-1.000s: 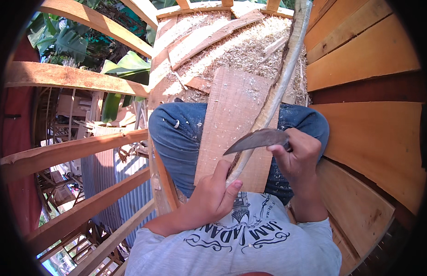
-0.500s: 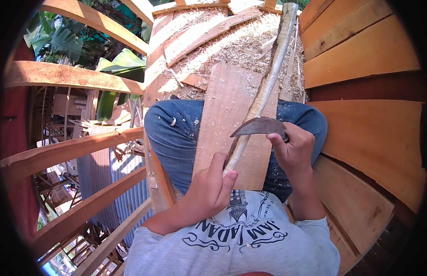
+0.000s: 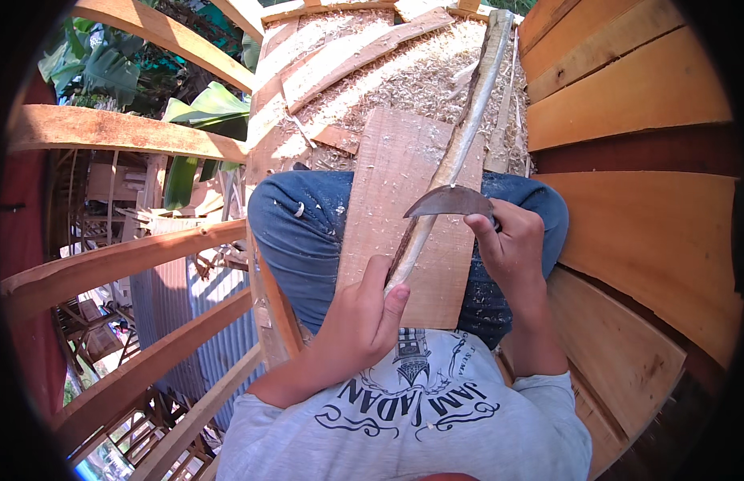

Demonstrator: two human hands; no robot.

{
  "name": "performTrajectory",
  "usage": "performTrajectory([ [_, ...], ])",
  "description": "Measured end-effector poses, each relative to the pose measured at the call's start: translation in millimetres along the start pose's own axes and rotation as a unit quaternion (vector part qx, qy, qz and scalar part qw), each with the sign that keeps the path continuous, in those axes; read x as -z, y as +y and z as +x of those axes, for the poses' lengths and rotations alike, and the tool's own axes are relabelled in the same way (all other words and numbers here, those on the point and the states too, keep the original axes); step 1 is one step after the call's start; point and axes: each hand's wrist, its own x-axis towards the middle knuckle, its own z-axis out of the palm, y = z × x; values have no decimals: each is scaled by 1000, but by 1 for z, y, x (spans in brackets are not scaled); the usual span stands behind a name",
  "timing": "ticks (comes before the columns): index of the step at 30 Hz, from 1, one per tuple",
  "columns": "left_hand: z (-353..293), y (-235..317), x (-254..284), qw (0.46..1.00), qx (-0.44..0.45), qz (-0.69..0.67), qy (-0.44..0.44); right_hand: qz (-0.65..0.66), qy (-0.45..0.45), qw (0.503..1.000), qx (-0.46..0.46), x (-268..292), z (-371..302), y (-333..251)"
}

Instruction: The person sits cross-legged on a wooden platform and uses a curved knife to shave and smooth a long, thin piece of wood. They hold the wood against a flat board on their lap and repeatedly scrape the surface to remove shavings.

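A long, narrow wooden stick point(image 3: 460, 144), pale on one side with dark bark along the other, slants from my lap up toward the far right. Its near end is gripped in my left hand point(image 3: 368, 317), thumb along one side. My right hand point(image 3: 512, 244) is closed round the handle of a curved sickle-like knife point(image 3: 448, 202), and most of the handle is hidden in the fist. The dark blade crosses the stick a little beyond my left hand. Under the stick, a flat wooden board point(image 3: 380, 192) lies across my lap, sprinkled with shavings.
Wood shavings point(image 3: 372, 80) cover the floor ahead, where a long split plank point(image 3: 364, 58) lies. Stacked orange-brown boards point(image 3: 636, 240) line the right. On the left, an open railing of wooden bars point(image 3: 131, 256) stands above corrugated roofing point(image 3: 216, 313) and banana leaves point(image 3: 208, 108).
The knife has slid slightly up along the stick, away from my body. My left hand and the stick's near end have shifted a little the same way.
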Motion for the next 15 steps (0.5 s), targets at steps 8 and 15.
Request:
performTrajectory([
  [8,1,-1,4,999,20,14,-25,65,29,996,-61,1,1,-6],
  [15,-2,1,4,1000,11,6,-10,143,8,988,-63,5,4,3],
])
